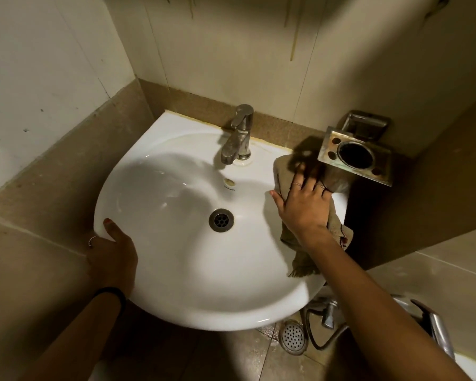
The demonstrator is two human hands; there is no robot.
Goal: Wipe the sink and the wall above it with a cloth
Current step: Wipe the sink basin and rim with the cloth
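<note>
Right hand (304,204) pressing flat, fingers spread, on brown cloth (285,171). Cloth lying bunched on right rim of sink (204,306), beside faucet (238,136), partly under metal holder (355,158). Left hand (113,254) gripping sink's left rim, thumb resting on top. Hands sitting well apart, drain (221,220) lying between them. Wall (231,50) above showing brown drip streaks.

The right hand (304,207) covers the middle of the cloth (285,174). Fingers of the left hand (113,254) are hidden under the sink (204,306) rim.
</note>
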